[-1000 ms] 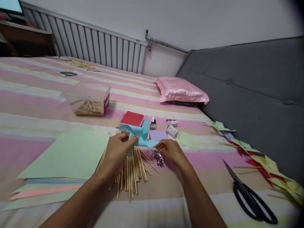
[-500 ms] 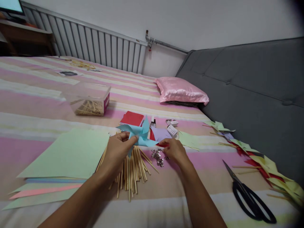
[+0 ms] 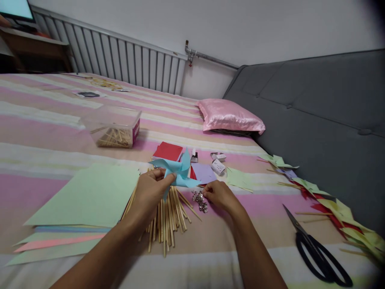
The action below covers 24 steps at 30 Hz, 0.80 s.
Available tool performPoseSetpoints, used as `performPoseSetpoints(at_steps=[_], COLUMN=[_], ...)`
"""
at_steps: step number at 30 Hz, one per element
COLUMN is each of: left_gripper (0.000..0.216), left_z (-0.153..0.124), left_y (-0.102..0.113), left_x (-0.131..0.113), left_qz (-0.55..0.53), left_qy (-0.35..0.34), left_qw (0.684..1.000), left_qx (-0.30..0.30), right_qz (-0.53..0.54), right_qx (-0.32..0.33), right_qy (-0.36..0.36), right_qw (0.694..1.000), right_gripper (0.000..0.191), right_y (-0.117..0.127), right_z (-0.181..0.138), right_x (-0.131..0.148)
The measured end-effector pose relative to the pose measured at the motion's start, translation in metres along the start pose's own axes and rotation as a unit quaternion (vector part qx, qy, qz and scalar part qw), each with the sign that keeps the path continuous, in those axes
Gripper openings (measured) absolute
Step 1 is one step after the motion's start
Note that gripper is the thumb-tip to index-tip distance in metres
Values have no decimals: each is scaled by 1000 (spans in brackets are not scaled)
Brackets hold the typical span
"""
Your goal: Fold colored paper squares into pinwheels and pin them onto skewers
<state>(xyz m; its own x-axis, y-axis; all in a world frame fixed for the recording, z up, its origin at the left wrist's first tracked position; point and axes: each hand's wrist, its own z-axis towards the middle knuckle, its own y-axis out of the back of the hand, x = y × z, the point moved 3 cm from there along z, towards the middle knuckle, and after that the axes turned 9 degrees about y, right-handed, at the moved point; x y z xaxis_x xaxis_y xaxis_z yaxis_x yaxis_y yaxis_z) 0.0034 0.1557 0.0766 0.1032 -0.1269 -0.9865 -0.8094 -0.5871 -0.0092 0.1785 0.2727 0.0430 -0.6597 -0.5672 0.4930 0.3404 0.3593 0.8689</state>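
Observation:
My left hand (image 3: 150,192) pinches the middle of a light blue paper pinwheel (image 3: 177,170) and holds it above a pile of wooden sticks (image 3: 167,214). Just to the right, my right hand (image 3: 219,194) rests low on the bed with its fingers bent together at a small heap of silvery pins (image 3: 200,199). Whether a pin is between those fingertips is too small to tell. Behind the pinwheel lie a red paper stack (image 3: 167,151) and a lilac sheet (image 3: 204,172).
Green, blue and pink paper sheets (image 3: 87,194) lie at left. A clear box of sticks (image 3: 112,128) stands farther back. Black scissors (image 3: 315,245) lie at right, beside a row of finished pinwheels (image 3: 327,202) along the grey headboard (image 3: 325,120). A pink pillow (image 3: 230,116) sits behind.
My right hand went from the pins to a red scrap beside the pinwheel, then back down to the pins. The left hand and pinwheel stayed almost still.

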Motion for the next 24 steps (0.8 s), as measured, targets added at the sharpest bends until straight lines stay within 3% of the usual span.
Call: performPoseSetpoints(at_steps=[11, 24], left_gripper=[21, 15], left_z=[-1, -2], left_y=[0, -2], left_x=[0, -2], left_qz=[-2, -32], left_qy=[8, 19], left_qw=[1000, 999], left_qx=[-7, 3], right_qz=[17, -57], right_qx=[-31, -2], right_qy=[-11, -33], right_qw=[999, 998], right_gripper=[22, 22], right_y=[-4, -2], right_z=[3, 1], right_x=[-5, 2])
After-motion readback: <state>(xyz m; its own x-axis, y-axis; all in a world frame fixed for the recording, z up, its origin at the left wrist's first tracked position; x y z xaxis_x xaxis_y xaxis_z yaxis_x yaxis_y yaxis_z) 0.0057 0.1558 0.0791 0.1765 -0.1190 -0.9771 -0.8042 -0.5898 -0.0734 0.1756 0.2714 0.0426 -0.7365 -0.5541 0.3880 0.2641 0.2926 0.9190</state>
